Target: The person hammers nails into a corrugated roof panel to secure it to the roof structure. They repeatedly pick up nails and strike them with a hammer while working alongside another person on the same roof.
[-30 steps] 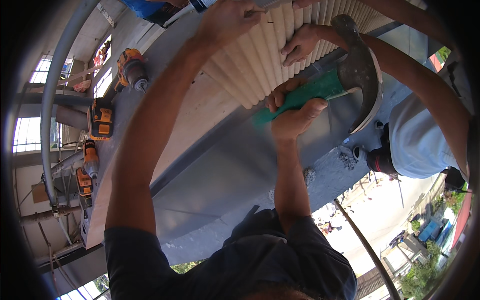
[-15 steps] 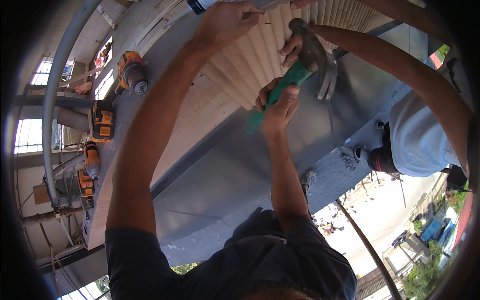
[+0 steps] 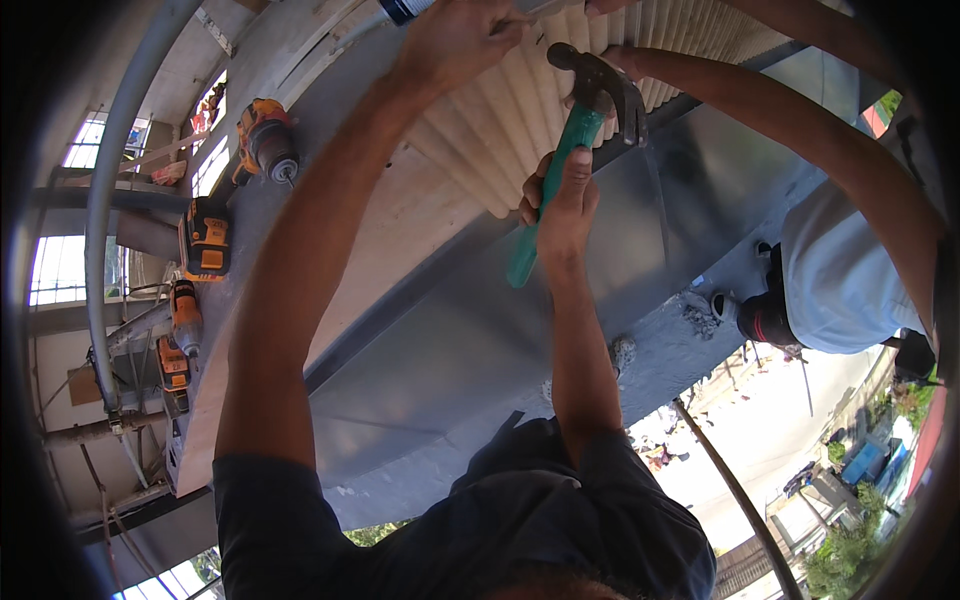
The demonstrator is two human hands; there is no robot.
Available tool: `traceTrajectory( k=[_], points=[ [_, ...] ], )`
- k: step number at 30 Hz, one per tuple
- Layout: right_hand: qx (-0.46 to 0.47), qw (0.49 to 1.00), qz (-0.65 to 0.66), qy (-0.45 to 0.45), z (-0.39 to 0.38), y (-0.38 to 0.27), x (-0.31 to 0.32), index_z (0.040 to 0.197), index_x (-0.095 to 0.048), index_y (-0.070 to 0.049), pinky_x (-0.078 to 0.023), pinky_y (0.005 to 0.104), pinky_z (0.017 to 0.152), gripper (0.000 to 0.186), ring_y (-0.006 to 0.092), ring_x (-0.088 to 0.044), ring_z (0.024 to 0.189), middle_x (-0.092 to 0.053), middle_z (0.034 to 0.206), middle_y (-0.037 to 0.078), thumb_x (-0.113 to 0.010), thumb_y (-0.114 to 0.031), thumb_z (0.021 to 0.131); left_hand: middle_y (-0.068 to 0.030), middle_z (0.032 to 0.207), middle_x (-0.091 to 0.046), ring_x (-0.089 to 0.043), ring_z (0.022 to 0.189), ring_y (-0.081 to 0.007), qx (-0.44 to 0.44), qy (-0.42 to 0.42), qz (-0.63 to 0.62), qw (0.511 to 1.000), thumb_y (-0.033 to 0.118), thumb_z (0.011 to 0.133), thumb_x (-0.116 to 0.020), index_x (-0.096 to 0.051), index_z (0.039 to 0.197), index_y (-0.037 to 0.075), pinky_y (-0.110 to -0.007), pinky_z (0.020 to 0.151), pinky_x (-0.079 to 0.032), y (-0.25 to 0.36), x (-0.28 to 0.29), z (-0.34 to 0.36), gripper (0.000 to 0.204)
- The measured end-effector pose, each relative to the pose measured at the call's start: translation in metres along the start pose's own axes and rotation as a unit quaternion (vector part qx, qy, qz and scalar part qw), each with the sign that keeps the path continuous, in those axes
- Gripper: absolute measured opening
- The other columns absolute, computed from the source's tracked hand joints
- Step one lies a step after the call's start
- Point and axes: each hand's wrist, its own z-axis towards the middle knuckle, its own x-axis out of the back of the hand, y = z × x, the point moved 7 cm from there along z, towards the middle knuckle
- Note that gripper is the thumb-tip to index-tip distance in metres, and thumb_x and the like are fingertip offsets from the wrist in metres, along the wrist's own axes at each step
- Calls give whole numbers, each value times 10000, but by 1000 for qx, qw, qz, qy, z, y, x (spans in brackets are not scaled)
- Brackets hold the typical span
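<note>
Head view. Beige ribbed panel of long rounded strips (image 3: pixel 490 130): ribs run side by side, fanned by the lens, surface pale and matt. A small dark mark shows near its upper part; too small to identify.

Green-handled claw hammer with dark steel head (image 3: pixel 583 128): in front of the panel, head across the ribs, handle slanting down past the panel's lower edge. Round striking face toward upper left, claw curving down toward lower right. Handle looks glossy, slightly see-through; steel worn. Contact between head and ribs: cannot tell.

Right hand (image 3: pixel 568 205): clamped around the handle's middle, thumb laid along it, just below the panel. Left hand (image 3: pixel 460 40): at the panel's upper left, fingertips drawn together; whether anything is pinched cannot be told.

Edges: panel's lower left end meets a pale flat board (image 3: pixel 425 200); beyond its lower edge, a smooth grey metal sheet (image 3: pixel 480 330) slopes toward the wearer. Handle butt overhangs that sheet, with open room between the wearer's forearms. Right of the hammer, room is tighter: a co-worker's hand (image 3: pixel 624 60) rests by the panel, partly hidden behind the steel head. Orange-and-black power drill (image 3: pixel 266 145) well left of the panel, beyond the left forearm.
</note>
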Motion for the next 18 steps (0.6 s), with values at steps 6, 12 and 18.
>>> traceTrajectory(
  k=[6,12,18],
  points=[
    [99,986,130,5,-13,-24,8,944,-510,-66,-362,327,476,791,164,-445,491,-471,622,67,-341,-839,940,-227,837,-690,-676,695,-325,-2,9,17,1000,168,902,-660,-729,1033,23,-406,690,-532,-4,-3,0,207],
    [18,999,46,0,-5,-36,13,929,-512,-65,-373,328,476,764,156,-429,476,-466,608,59,-327,-805,970,-16,916,-762,-711,736,-239,-55,13,140,989,293,901,-751,-765,1172,243,-356,674,-572,10,-5,-5,275],
    [-20,999,-27,-36,-12,-45,21,904,-515,-59,-365,313,466,759,135,-415,459,-455,593,37,-325,-790,981,-11,846,-723,-711,761,-257,-171,63,224,957,294,897,-675,-718,1119,247,-393,623,-557,35,-5,-13,231]
  ],
)
